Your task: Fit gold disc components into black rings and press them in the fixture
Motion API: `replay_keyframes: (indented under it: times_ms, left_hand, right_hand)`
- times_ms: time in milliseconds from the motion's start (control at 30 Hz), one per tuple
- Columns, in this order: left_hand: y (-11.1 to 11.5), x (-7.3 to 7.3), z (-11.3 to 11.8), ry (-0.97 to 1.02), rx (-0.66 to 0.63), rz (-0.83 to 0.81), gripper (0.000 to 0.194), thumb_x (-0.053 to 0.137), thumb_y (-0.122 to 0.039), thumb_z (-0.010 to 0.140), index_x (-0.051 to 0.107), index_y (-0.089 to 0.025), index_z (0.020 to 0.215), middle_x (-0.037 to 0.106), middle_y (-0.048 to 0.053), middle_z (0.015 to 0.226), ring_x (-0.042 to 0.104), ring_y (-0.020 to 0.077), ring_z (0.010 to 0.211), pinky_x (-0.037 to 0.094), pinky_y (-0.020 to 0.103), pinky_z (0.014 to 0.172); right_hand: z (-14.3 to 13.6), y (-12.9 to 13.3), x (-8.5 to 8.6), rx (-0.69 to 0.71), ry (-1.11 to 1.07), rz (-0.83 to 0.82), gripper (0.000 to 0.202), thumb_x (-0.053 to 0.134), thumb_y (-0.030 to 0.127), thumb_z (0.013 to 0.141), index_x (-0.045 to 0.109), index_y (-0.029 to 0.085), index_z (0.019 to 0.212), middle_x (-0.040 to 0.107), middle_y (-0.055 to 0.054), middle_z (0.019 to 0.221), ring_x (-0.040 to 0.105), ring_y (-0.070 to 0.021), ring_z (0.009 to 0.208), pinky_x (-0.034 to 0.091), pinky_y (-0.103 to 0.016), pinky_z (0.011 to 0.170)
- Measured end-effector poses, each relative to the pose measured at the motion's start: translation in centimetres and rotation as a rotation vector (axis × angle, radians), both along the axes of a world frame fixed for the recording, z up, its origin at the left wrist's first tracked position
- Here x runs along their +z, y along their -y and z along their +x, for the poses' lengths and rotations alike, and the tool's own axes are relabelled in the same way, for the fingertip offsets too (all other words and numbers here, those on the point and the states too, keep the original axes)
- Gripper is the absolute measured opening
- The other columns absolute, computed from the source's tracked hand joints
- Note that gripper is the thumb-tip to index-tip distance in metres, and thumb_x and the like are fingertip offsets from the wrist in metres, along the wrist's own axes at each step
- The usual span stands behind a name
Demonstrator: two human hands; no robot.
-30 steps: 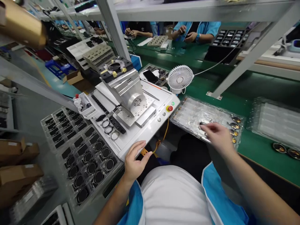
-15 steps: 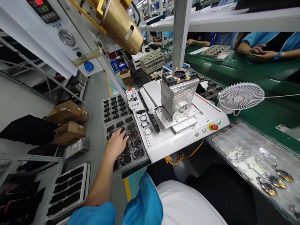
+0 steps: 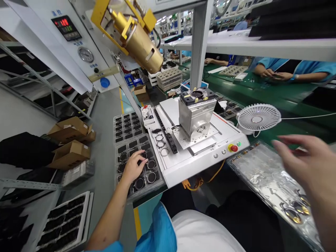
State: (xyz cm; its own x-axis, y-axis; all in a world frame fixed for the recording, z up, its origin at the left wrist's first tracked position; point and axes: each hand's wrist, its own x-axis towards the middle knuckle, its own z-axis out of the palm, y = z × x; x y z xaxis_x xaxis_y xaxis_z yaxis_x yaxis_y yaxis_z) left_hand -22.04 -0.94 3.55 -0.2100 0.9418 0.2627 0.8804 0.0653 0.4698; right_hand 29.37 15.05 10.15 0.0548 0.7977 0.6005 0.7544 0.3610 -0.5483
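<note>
My left hand [image 3: 134,165] is over the near clear tray [image 3: 157,180] of round dark parts, its thumb and fingers curved around one of them; whether it grips that part is hard to make out. My right hand [image 3: 307,157], slightly blurred, is raised above the right-hand tray [image 3: 254,164], thumb and fingers curled towards each other; anything between them cannot be made out. A metal block fixture [image 3: 195,115] with a black top plate [image 3: 197,94] stands on the white machine base [image 3: 183,164]. Three thin rings [image 3: 160,144] lie on the base's left side.
A brass-coloured cylinder [image 3: 144,49] hangs from the machine above. A white fan [image 3: 259,118] stands right of the base, near a red button [image 3: 233,148]. Another tray [image 3: 127,126] lies farther back on the left. A person's hands [image 3: 278,75] are across the green table [image 3: 296,105].
My right hand has come into view at the right. My left hand has shifted slightly over the tray, its thumb and fingers now curved around a part. The head view has tilted up.
</note>
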Motion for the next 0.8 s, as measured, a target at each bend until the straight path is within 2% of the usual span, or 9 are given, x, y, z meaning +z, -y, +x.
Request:
replay_keyframes:
  times_ms: [133, 233, 300, 400, 467, 567, 633, 700, 800]
  left_hand:
    - [0.3, 0.5, 0.6, 0.085, -0.003, 0.101, 0.032, 0.061, -0.042, 0.091, 0.062, -0.021, 0.067, 0.073, 0.015, 0.125, 0.073, 0.0268, 0.108, 0.056, 0.048, 0.101]
    - [0.5, 1.5, 1.1, 0.119, 0.026, 0.156, 0.033, 0.064, -0.044, 0.09, 0.067, -0.022, 0.066, 0.077, 0.013, 0.117, 0.075, 0.0266, 0.103, 0.057, 0.048, 0.101]
    - [0.5, 2.2, 1.1, 0.169, 0.057, 0.177, 0.033, 0.068, -0.048, 0.087, 0.072, -0.022, 0.068, 0.078, 0.013, 0.115, 0.075, 0.0288, 0.104, 0.058, 0.05, 0.1]
    - [0.4, 2.6, 0.4, 0.3, 0.049, 0.15, 0.034, 0.075, -0.055, 0.079, 0.079, -0.022, 0.074, 0.078, 0.013, 0.116, 0.076, 0.0315, 0.104, 0.063, 0.048, 0.093]
    - [0.2, 2.7, 0.0, 0.387, 0.032, 0.117, 0.036, 0.079, -0.058, 0.074, 0.082, -0.024, 0.083, 0.077, 0.012, 0.12, 0.075, 0.0327, 0.106, 0.065, 0.046, 0.09]
    - [-0.3, 3.1, -0.1, 0.459, 0.023, 0.068, 0.041, 0.077, -0.061, 0.075, 0.083, -0.027, 0.096, 0.075, 0.011, 0.125, 0.074, 0.0343, 0.111, 0.066, 0.046, 0.09]
    - [-0.8, 3.4, 0.3, 0.441, 0.0, 0.047, 0.045, 0.071, -0.064, 0.08, 0.083, -0.026, 0.102, 0.073, 0.012, 0.128, 0.072, 0.0348, 0.115, 0.062, 0.046, 0.097]
    - [-1.1, 3.9, 1.0, 0.391, -0.045, 0.038, 0.049, 0.062, -0.065, 0.086, 0.082, -0.025, 0.106, 0.07, 0.013, 0.133, 0.068, 0.0347, 0.123, 0.056, 0.047, 0.105]
    - [-1.6, 4.9, 2.3, 0.292, -0.128, 0.001, 0.048, 0.053, -0.06, 0.095, 0.078, -0.025, 0.116, 0.065, 0.012, 0.14, 0.063, 0.0327, 0.131, 0.051, 0.047, 0.111]
  right_hand:
    - [-9.7, -4.1, 5.9, 0.49, -0.047, 0.181, 0.012, 0.064, 0.033, 0.09, 0.068, 0.024, 0.097, 0.071, -0.011, 0.101, 0.068, -0.0275, 0.093, 0.057, -0.04, 0.068]
    - [-15.2, -8.2, 9.8, 0.684, 0.047, 0.27, 0.016, 0.065, 0.023, 0.087, 0.07, 0.02, 0.102, 0.07, -0.012, 0.118, 0.062, -0.0304, 0.116, 0.052, -0.047, 0.095]
    - [-17.3, -10.8, 11.9, 0.795, 0.193, 0.191, 0.022, 0.065, 0.017, 0.083, 0.072, 0.018, 0.104, 0.072, -0.01, 0.117, 0.062, -0.0301, 0.116, 0.049, -0.047, 0.101]
    - [-18.7, -13.3, 14.6, 0.933, 0.401, -0.034, 0.025, 0.064, 0.012, 0.08, 0.075, 0.017, 0.101, 0.075, -0.005, 0.103, 0.068, -0.0244, 0.097, 0.053, -0.037, 0.09]
    - [-19.0, -13.9, 15.9, 0.979, 0.458, -0.095, 0.023, 0.065, 0.009, 0.078, 0.076, 0.018, 0.097, 0.075, -0.003, 0.097, 0.068, -0.0205, 0.088, 0.053, -0.032, 0.085]
    - [-18.8, -13.5, 16.8, 0.985, 0.371, -0.049, 0.017, 0.068, 0.011, 0.079, 0.073, 0.018, 0.094, 0.075, -0.003, 0.098, 0.068, -0.02, 0.092, 0.052, -0.031, 0.086]
    - [-18.1, -12.5, 16.4, 0.945, 0.167, 0.026, 0.015, 0.067, 0.017, 0.082, 0.07, 0.016, 0.097, 0.074, -0.006, 0.104, 0.067, -0.0214, 0.099, 0.052, -0.035, 0.092]
    - [-16.9, -11.0, 15.1, 0.887, -0.083, 0.095, 0.016, 0.067, 0.023, 0.086, 0.067, 0.016, 0.1, 0.073, -0.008, 0.108, 0.067, -0.0225, 0.104, 0.052, -0.039, 0.095]
    - [-14.2, -7.6, 11.8, 0.846, -0.361, 0.083, 0.019, 0.071, 0.031, 0.087, 0.063, 0.018, 0.098, 0.072, -0.011, 0.113, 0.067, -0.0248, 0.111, 0.054, -0.041, 0.096]
